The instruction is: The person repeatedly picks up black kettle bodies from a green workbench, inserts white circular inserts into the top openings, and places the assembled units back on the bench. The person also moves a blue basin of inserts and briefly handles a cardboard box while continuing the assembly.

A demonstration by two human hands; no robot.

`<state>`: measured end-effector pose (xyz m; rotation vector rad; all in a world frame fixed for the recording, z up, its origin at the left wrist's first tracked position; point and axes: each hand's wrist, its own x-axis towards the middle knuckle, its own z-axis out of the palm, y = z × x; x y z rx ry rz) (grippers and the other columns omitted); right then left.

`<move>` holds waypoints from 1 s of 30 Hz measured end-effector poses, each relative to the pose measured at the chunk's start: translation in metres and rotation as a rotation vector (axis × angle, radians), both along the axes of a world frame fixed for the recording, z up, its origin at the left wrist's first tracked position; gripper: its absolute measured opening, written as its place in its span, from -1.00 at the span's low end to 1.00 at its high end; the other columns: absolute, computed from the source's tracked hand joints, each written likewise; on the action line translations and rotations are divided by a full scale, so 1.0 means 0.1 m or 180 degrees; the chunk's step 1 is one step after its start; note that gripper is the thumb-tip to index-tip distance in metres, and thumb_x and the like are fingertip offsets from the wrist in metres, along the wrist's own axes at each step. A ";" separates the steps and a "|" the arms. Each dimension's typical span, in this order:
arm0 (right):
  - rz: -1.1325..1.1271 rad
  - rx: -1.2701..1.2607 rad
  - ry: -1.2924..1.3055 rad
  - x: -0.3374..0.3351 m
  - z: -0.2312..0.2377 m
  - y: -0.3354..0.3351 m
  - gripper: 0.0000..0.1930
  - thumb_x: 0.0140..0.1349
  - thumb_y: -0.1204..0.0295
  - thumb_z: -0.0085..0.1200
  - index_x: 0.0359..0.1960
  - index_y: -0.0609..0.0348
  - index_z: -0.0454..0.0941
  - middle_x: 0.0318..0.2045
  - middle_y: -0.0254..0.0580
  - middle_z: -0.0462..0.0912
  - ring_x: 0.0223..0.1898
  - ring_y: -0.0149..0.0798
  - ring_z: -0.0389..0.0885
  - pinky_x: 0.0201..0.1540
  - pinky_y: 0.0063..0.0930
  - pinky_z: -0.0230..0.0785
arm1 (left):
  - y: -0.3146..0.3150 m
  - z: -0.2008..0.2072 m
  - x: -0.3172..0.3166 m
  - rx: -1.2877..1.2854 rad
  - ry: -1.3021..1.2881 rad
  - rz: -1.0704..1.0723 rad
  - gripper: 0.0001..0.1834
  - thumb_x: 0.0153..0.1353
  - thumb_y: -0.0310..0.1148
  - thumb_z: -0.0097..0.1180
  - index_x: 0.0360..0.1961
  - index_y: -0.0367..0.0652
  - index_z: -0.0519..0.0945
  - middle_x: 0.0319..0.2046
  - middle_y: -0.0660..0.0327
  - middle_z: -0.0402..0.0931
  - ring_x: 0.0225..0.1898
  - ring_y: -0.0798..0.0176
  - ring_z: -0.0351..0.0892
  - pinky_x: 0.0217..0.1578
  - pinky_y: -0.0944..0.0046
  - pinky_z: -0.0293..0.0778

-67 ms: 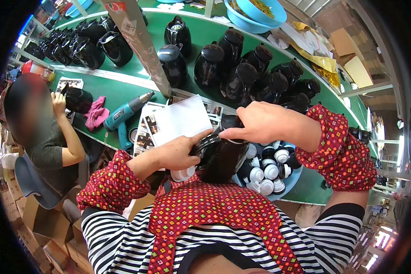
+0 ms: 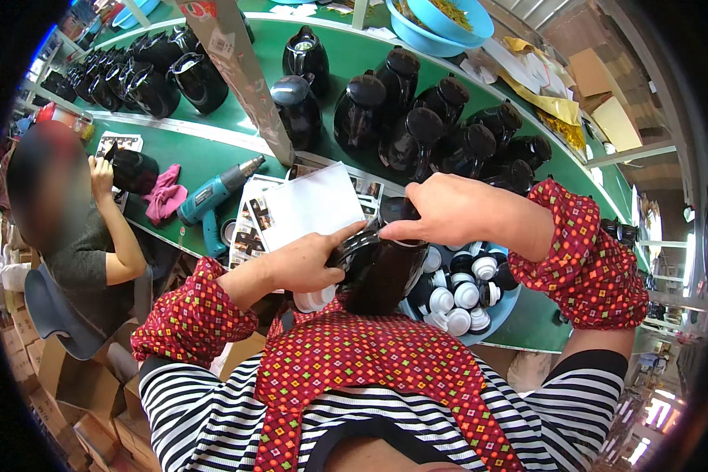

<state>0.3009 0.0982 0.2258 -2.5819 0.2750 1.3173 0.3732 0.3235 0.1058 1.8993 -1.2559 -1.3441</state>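
Note:
A glossy black vacuum jug (image 2: pixel 381 279) is held close against my apron, tilted a little. My left hand (image 2: pixel 307 265) is closed around its handle, the forefinger stretched toward the jug's top. Over the top, my right hand (image 2: pixel 460 211) grips the dark lid (image 2: pixel 397 208), thumb on the near side and fingers curled beyond. Those fingers partly cover the lid, so how it sits on the jug is hard to see. Right of the jug, a light blue basin (image 2: pixel 495 316) holds several black-and-white stoppers (image 2: pixel 466 296). One white stopper (image 2: pixel 315 300) shows below my left hand.
White paper (image 2: pixel 315 206) lies on printed sheets (image 2: pixel 248 236) beyond my hands. To their left are a teal heat gun (image 2: pixel 212 197) and a pink cloth (image 2: pixel 165 194). Several black jugs (image 2: pixel 362 110) stand behind a metal post (image 2: pixel 240 75). A co-worker (image 2: pixel 94 244) sits at left, handling another jug.

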 end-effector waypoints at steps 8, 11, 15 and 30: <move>0.0774 0.1472 -0.0795 -0.19 0.03 -0.31 -0.12 -0.16 0.39 0.54 0.32 0.15 0.43 0.13 0.13 0.59 0.21 0.15 0.59 0.25 -0.13 0.47 | -0.07 -0.06 0.09 -0.0200 0.0185 -0.0522 0.07 0.15 -0.52 0.12 0.67 0.17 -0.07 -0.41 -0.10 0.70 -0.36 -0.08 0.75 -0.18 0.02 0.60; 0.1082 0.1499 -0.0983 -0.27 -0.02 -0.34 -0.06 -0.18 0.47 0.57 0.36 0.12 0.39 0.25 0.01 0.49 0.23 0.06 0.58 0.23 -0.22 0.51 | -0.12 -0.04 0.13 -0.0201 0.0184 -0.0626 0.07 0.14 -0.52 0.13 0.66 0.16 -0.06 -0.41 -0.10 0.70 -0.37 -0.07 0.75 -0.20 0.02 0.60; 0.0709 0.1154 -0.0789 -0.30 0.07 -0.33 -0.02 -0.02 0.17 0.57 0.44 0.16 0.32 0.33 0.10 0.43 0.28 0.14 0.53 0.32 -0.15 0.43 | -0.16 -0.12 0.11 -0.0325 0.0232 -0.0616 0.09 0.14 -0.52 0.15 0.66 0.19 -0.08 -0.41 -0.13 0.69 -0.39 -0.10 0.73 -0.21 -0.02 0.58; 0.1022 0.1375 -0.0748 -0.22 0.12 -0.28 -0.20 -0.05 0.53 0.45 0.35 0.05 0.50 0.23 0.10 0.53 0.16 0.13 0.60 0.22 -0.14 0.52 | -0.22 -0.13 0.12 -0.0156 0.0104 -0.0686 0.07 0.15 -0.45 0.21 0.65 0.25 -0.03 -0.31 -0.20 0.70 -0.27 -0.24 0.72 -0.11 -0.10 0.55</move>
